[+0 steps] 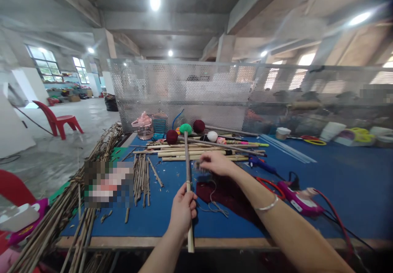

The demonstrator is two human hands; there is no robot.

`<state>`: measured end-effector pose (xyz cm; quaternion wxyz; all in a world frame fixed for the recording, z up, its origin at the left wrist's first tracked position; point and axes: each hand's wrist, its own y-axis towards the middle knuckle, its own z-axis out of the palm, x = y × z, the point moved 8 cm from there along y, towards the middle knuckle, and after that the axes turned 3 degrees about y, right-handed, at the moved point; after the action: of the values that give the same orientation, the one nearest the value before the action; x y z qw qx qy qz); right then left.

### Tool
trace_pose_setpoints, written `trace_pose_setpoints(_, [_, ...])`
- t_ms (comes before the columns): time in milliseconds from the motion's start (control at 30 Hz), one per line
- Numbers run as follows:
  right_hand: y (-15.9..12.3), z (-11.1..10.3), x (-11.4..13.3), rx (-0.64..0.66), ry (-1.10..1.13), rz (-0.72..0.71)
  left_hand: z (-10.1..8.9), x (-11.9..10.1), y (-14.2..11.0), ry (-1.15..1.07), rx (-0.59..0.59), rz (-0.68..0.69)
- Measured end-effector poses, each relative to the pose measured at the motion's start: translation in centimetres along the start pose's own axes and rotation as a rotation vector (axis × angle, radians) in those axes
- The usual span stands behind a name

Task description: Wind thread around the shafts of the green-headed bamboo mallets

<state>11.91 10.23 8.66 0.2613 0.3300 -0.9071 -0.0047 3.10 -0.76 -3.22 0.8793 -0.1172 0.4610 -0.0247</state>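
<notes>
My left hand is closed around a stick with a grey-brown upper part and a pale lower part. The stick points away from me, and a green yarn ball appears at its far end. Just right of the stick, my right hand has its fingers curled over a small greyish thing, too blurred to name. Grey twine lies loosely below that hand, over a dark red cloth. Where the stick's two parts meet, above my left hand, a thin band shows.
Cut twigs and a long twig bundle lie left. Behind are pale sticks, maroon balls and a white ball. A blue glue gun and purple power strip with cables sit right.
</notes>
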Motion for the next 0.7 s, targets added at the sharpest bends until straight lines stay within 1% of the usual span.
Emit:
trace_pose_setpoints(33, [1.1,-2.3,-1.2,-0.143,0.067,0.050,0.0,0.0,0.0,0.001,-0.001,0.000])
trace_pose_setpoints(100, [2.9,-6.6,-3.8,-0.394,0.111,0.179,0.1,-0.1,0.0,0.008,-0.004,0.007])
trace_pose_setpoints(133, [3.7,-8.0,-4.9,-0.446,0.119,0.247,0.1,-0.2,0.0,0.010,-0.007,0.012])
trace_pose_setpoints(167, [4.3,-8.9,-5.8,-0.477,0.134,0.295,0.1,-0.2,0.0,0.012,-0.011,0.016])
trace_pose_setpoints(200, [4.7,-9.3,-6.3,-0.494,0.156,0.318,0.0,-0.2,0.0,0.014,-0.015,0.018])
trace_pose_setpoints(233, [4.9,-9.2,-6.4,-0.503,0.191,0.315,0.0,-0.2,0.0,0.014,-0.014,0.016])
trace_pose_setpoints(267, [4.7,-8.6,-6.2,-0.522,0.238,0.290,0.1,-0.2,0.0,0.015,-0.010,0.013])
trace_pose_setpoints(300, [4.2,-7.5,-5.7,-0.535,0.297,0.258,0.1,-0.2,0.0,0.016,-0.002,0.009])
trace_pose_setpoints(333, [3.5,-5.9,-5.0,-0.549,0.372,0.228,0.2,-0.2,0.0,0.021,0.007,0.009])
trace_pose_setpoints(367, [2.6,-3.8,-4.4,-0.543,0.459,0.220,0.3,-0.2,0.0,0.028,0.015,0.011])
trace_pose_setpoints(400, [1.8,-1.1,-3.9,-0.482,0.561,0.243,0.3,-0.2,0.0,0.041,0.018,0.012])
trace_pose_setpoints(467, [0.1,4.6,-2.7,-0.302,0.819,0.323,0.3,-0.3,0.0,0.079,0.007,0.018])
trace_pose_setpoints(500, [-0.7,6.9,-2.0,-0.218,0.939,0.343,0.3,-0.4,0.0,0.099,0.012,0.025])
trace_pose_setpoints(533, [-1.4,8.6,-1.3,-0.133,1.035,0.355,0.5,-0.4,0.0,0.125,0.022,0.032])
trace_pose_setpoints(567, [-2.0,9.7,-0.8,-0.060,1.097,0.363,0.6,-0.4,0.1,0.148,0.044,0.032])
trace_pose_setpoints(600, [-2.6,10.2,-0.4,-0.005,1.124,0.367,0.9,-0.5,0.1,0.167,0.072,0.039])
trace_pose_setpoints(700, [-3.9,10.0,-0.6,0.084,1.057,0.387,1.0,-0.4,0.1,0.224,0.100,0.040])
